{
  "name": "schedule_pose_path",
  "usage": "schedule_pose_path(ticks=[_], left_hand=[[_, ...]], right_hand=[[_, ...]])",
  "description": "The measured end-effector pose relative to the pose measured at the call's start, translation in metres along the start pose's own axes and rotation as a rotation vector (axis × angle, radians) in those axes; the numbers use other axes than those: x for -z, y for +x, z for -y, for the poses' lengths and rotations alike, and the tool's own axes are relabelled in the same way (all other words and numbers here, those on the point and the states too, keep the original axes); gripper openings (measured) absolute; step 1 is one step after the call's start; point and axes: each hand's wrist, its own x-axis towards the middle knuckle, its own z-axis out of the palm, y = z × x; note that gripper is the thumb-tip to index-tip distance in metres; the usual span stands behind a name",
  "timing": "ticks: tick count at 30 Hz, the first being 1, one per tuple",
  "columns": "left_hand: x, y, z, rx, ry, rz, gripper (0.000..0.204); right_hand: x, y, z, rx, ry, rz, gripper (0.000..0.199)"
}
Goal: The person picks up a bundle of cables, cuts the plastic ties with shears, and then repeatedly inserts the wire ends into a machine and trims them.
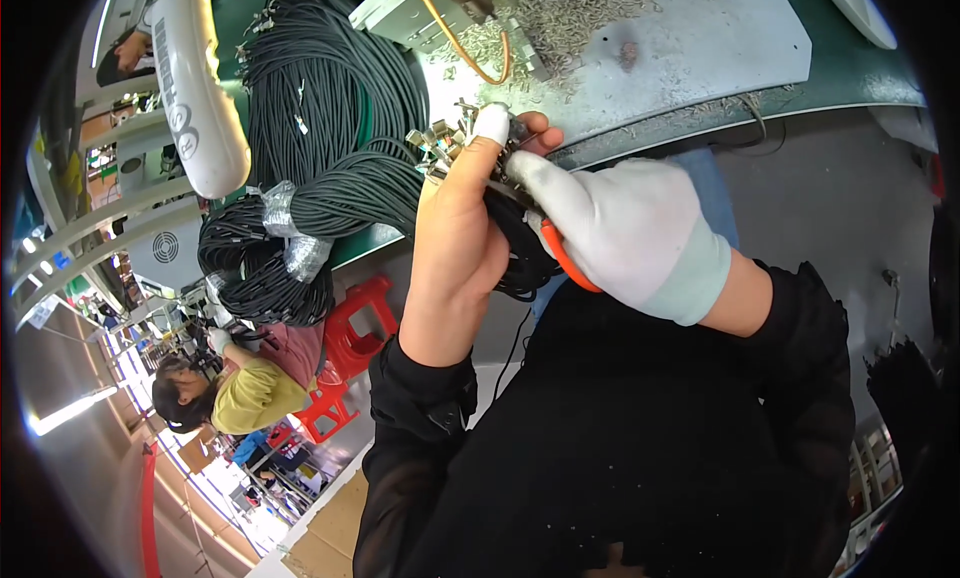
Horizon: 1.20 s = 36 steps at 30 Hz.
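My left hand (455, 233), bare but for a white cover on the thumb tip, is closed round a bundle of black cables (365, 196). Metal connectors (437, 144) at the cable ends stick out past its thumb and fingers. In a white glove, my right hand (640, 233) grips a tool with orange handles (568, 258), which looks like pliers or cutters. Its gloved fingertips meet the left hand's fingers at the connectors. The tool's jaws are hidden behind the hands. Loops of black cable also hang below, between my wrists.
Large coils of black cable (310, 88) lie on the green bench at left. A grey board (700, 48) strewn with small metal clippings stands ahead, beside a metal machine (410, 13). A white lamp tube (195, 88), red stools (360, 328) and a seated person (245, 393) are at left.
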Motion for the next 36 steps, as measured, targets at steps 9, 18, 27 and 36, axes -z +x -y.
schedule_pose_path(ticks=[9, 18, 27, 36], left_hand=[[-0.014, 0.008, 0.007, -0.076, 0.377, 0.124, 0.018], [-0.026, 0.007, -0.003, 0.215, 0.395, 0.612, 0.018], [-0.047, -0.002, 0.024, -0.646, 1.09, 0.475, 0.024], [-0.031, 0.004, 0.017, -0.949, 1.107, 0.617, 0.026]], right_hand=[[0.052, 0.003, -0.023, -0.762, 0.935, 0.061, 0.018], [0.079, -0.02, -0.048, -0.604, 0.927, -0.033, 0.011], [0.088, -0.022, -0.06, -0.866, 1.138, 0.265, 0.024], [0.083, -0.02, -0.067, -0.918, 1.532, 0.477, 0.019]])
